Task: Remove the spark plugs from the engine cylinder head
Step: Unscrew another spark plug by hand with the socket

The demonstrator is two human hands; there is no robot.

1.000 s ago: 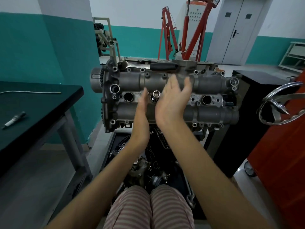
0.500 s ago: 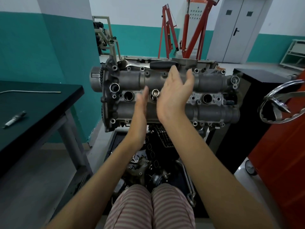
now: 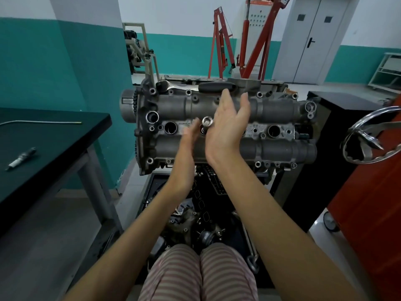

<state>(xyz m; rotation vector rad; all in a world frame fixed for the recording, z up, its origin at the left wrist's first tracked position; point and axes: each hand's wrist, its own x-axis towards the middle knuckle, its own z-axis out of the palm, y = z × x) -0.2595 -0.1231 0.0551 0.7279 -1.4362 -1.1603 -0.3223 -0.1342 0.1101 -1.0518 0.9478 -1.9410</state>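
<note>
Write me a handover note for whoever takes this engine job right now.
Left hand and right hand: open, flat palms either side of the silver socket standing in the second plug well of the grey cylinder head.
Done: one spark plug lies on the black bench; first well looks empty.
Left: second plug; other wells unclear. Black-handled ratchet rests on the head's far edge.

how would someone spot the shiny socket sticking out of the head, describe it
Start at the grey cylinder head on the stand and follow its middle row of round plug wells. The socket rises from the second well from the left, between the two open hands; the empty wells beside it are dark holes, while it is a bright metal tube.
</note>
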